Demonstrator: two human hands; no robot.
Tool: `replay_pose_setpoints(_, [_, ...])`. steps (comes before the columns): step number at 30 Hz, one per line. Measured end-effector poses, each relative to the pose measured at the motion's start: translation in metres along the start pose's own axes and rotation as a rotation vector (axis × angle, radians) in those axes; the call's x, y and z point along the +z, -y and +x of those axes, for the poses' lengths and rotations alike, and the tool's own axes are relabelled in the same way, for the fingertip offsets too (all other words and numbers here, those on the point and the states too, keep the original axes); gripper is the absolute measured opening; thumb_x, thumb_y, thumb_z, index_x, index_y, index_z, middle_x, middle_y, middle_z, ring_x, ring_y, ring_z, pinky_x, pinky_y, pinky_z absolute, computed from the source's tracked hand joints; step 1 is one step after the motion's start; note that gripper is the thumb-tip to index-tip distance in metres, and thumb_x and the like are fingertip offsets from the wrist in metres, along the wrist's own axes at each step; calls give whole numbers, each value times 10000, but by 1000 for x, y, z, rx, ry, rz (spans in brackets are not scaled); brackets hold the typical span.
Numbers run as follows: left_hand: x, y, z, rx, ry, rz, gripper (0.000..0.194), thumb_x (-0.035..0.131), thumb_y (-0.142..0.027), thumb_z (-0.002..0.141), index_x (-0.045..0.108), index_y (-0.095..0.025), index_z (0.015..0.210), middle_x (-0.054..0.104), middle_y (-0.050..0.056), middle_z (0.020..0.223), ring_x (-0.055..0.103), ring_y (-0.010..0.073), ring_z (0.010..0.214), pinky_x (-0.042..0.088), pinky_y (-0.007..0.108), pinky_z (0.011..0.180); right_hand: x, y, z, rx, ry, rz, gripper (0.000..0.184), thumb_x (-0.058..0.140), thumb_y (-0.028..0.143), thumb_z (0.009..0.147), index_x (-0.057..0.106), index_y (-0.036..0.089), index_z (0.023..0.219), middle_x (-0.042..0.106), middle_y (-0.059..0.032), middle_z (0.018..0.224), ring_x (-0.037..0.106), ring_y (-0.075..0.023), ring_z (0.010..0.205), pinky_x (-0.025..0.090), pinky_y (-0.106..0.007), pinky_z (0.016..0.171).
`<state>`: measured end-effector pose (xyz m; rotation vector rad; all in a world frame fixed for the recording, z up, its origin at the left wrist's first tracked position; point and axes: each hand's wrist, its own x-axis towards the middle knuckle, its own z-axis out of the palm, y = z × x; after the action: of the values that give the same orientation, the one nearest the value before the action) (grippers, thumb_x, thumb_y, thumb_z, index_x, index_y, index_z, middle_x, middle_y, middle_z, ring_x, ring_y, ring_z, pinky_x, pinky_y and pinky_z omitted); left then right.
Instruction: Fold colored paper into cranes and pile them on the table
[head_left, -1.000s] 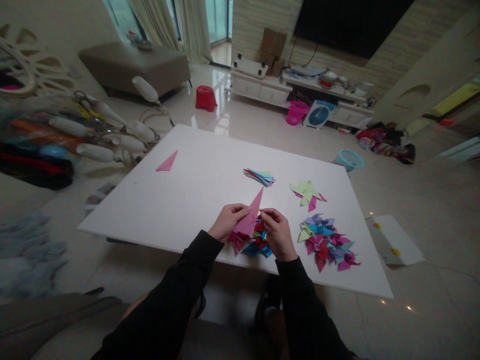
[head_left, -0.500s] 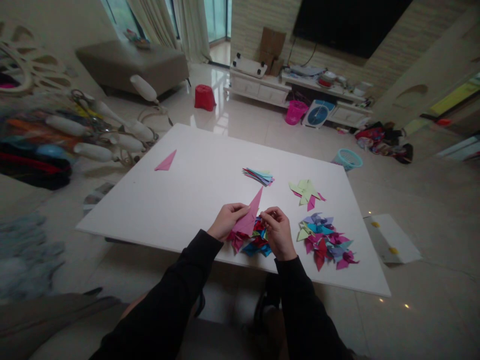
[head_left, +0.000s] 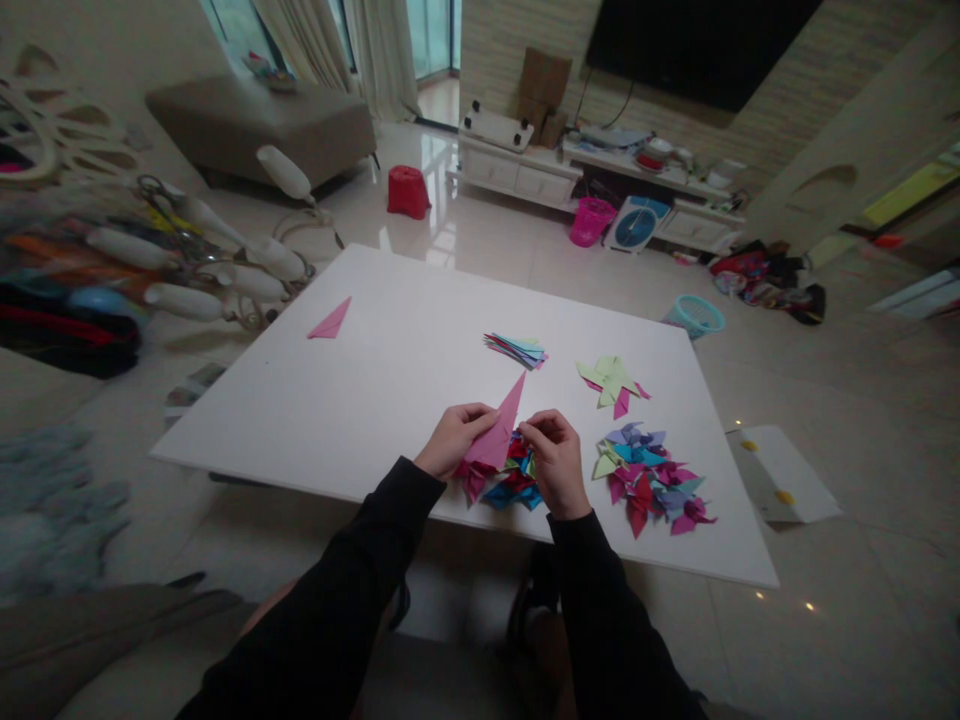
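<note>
My left hand [head_left: 454,440] is closed on a pink folded paper [head_left: 498,436], thumb on top, its narrow tip pointing away from me. Just right of the paper, my right hand [head_left: 556,452] is closed with finger and thumb together; what lies between them, if anything, is too small to tell. Beneath the hands is a pile of red, blue and pink folded paper pieces [head_left: 517,485], partly hidden. More folded pieces in several colours lie in a heap [head_left: 651,475] to the right. Beyond them sit green and pink folded papers [head_left: 613,380] and a fanned stack of papers [head_left: 516,350].
All this rests on a white table [head_left: 337,420]. Another pink folded paper [head_left: 331,320] lies at its far left. A lamp with several white shades [head_left: 277,260] stands close to the left edge. A blue basket [head_left: 696,315] is on the floor past the right corner.
</note>
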<state>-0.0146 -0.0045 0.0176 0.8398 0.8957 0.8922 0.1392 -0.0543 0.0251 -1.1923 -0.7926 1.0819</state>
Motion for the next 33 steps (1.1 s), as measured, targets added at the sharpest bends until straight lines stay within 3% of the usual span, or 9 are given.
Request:
replay_pose_setpoints(12, [3, -1, -1, 13, 17, -5, 399, 891, -459, 642, 754, -117, 796, 703, 29, 761, 577, 122, 674, 433, 238, 649, 0, -2, 1, -8, -30, -36, 281, 852, 354, 714, 683, 212, 888, 650, 33, 733, 579, -125, 658, 459, -258, 627])
replay_pose_setpoints(18, [5, -4, -3, 17, 14, 4, 404, 905, -452, 626, 771, -112, 799, 715, 40, 752, 580, 117, 664, 441, 243, 667, 1, -2, 0, 33, 58, -121, 267, 833, 416, 755, 761, 189, 876, 722, -7, 769, 626, -155, 716, 495, -299, 708])
replay_pose_setpoints(23, [5, -3, -3, -24, 88, -35, 404, 899, -465, 634, 773, -115, 792, 719, 52, 765, 609, 136, 698, 467, 261, 701, -5, -10, 0, 29, 1, -122, 269, 832, 426, 758, 772, 188, 866, 750, -22, 822, 642, -166, 755, 499, -303, 737])
replay_pose_setpoints(26, [6, -5, -1, -28, 90, 0, 386, 870, -453, 665, 785, -116, 832, 726, 68, 798, 609, 136, 710, 464, 255, 691, -14, -11, 5, -46, -84, -206, 266, 800, 437, 783, 755, 184, 851, 742, -23, 810, 637, -167, 744, 493, -299, 728])
replay_pose_setpoints(29, [5, -11, 1, -21, 48, 20, 329, 810, -401, 719, 783, -126, 898, 723, 68, 829, 594, 120, 693, 444, 233, 644, -24, -7, 26, -169, -183, -396, 262, 731, 435, 827, 731, 173, 829, 729, -33, 771, 641, -180, 729, 488, -302, 714])
replay_pose_setpoints(33, [1, -20, 2, -23, 11, 25, 226, 717, -311, 759, 745, -125, 885, 695, 50, 771, 557, 100, 628, 412, 213, 586, -22, -2, 95, -324, -213, -876, 284, 605, 419, 910, 734, 170, 865, 752, -81, 821, 672, -211, 770, 473, -314, 737])
